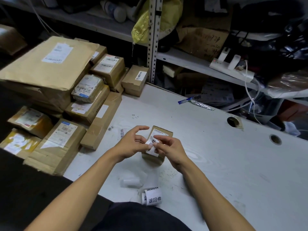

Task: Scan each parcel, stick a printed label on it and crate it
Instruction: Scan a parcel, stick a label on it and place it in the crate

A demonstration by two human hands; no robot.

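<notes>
A long white worktable [225, 164] with two round cable holes runs from lower centre to the right edge of the frame; its far end is cut off. At left, a stack of brown cardboard parcels [55, 90] with white shipping labels covers the table's left end, the lowest boxes partly hidden by those above. Grey metal shelving [153, 39] crosses the top of the frame; its contents are dark and hard to make out.

At centre, a small brown cardboard box [162, 133] stands on the table, largely hidden by both hands. The left hand [131, 144] and right hand [168, 148] meet above it, their fingers pinching a white printed label [152, 145] with black characters. Whether the label touches the box cannot be told.

Near the lower centre lies a curled strip of white printed labels [152, 196], just beside a blurred white roll [131, 181].
</notes>
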